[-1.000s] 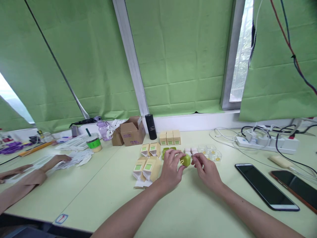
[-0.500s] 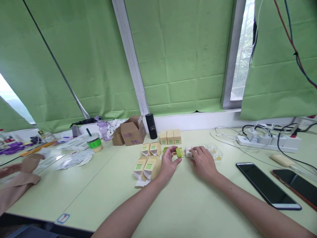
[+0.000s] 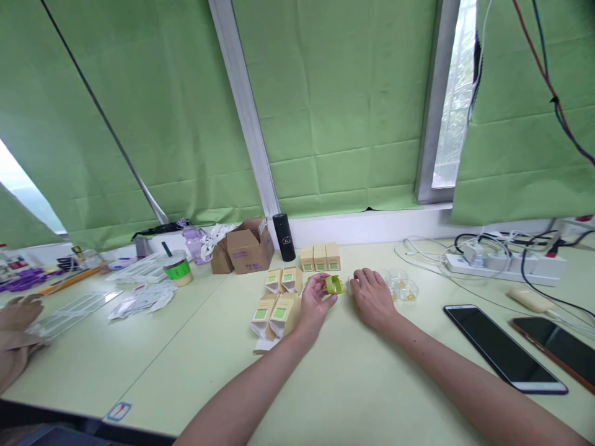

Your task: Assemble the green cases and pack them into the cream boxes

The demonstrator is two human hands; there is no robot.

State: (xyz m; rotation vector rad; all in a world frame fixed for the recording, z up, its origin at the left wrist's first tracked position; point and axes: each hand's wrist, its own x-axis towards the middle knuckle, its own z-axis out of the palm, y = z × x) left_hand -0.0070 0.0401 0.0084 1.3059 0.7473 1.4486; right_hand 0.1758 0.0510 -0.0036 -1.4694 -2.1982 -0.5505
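Between the fingers and thumb of my left hand (image 3: 317, 300) is a small yellow-green plastic case (image 3: 333, 284), its hollow side facing right. Just right of it, my right hand (image 3: 372, 296) is closed with its fingers curled down; what they hold is hidden, with only a trace of something pale at the fingertips. Small clear containers with yellow bits inside (image 3: 408, 290) stand beyond the right knuckles. Left of my left hand are small tan boxes with green labels (image 3: 284, 311), their near ends showing white flaps.
Three more tan boxes (image 3: 320, 257) stand behind, near a black bottle (image 3: 284, 237) and an open cardboard carton (image 3: 251, 248). On the right lie a phone (image 3: 504, 347), a second phone (image 3: 558, 347) and a power strip (image 3: 504, 269) with cables. Another person's hand (image 3: 18, 313) is at far left.
The green case has turned so its hollow shows. My right hand has shifted slightly left and its white object is now mostly hidden. The other person's hand has moved back at far left.
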